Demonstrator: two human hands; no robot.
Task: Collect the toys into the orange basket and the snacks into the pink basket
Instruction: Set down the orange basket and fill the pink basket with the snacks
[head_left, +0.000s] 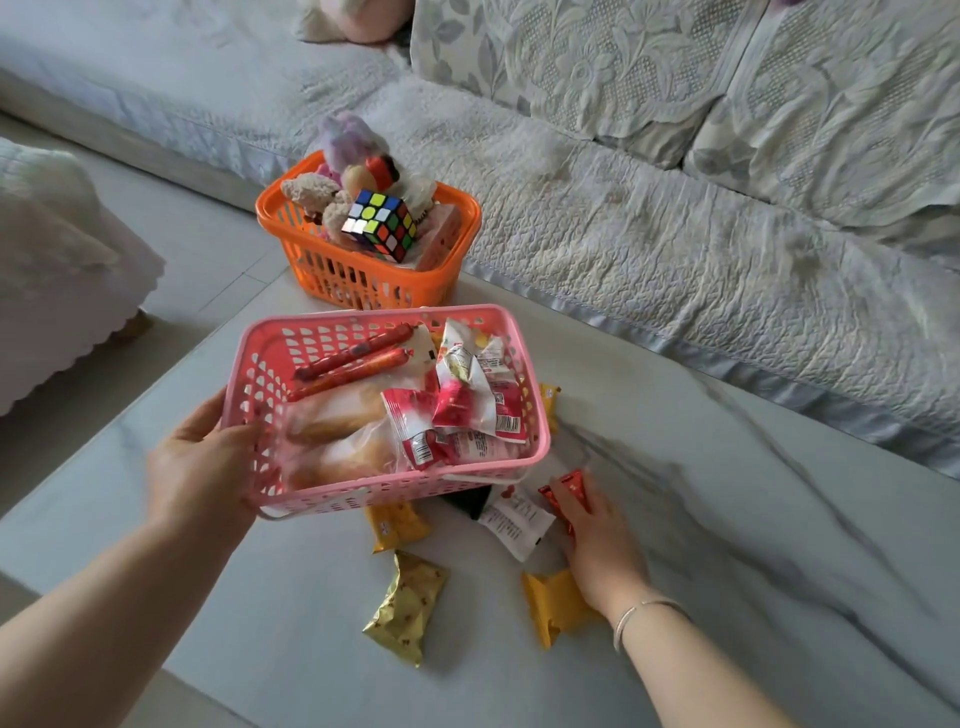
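Observation:
My left hand grips the left rim of the pink basket, which is tilted above the table and holds sausages, bread bags and red-white packets. My right hand lies on the table and pinches a red snack packet. Loose snacks lie around it: a white packet, a gold packet, two yellow packets and a dark one partly hidden under the basket. The orange basket stands behind with plush toys and a puzzle cube.
The grey marble-look table runs close to a sofa with a white quilted cover on the right and back. A covered seat stands at the left. Another yellow packet peeks out behind the pink basket.

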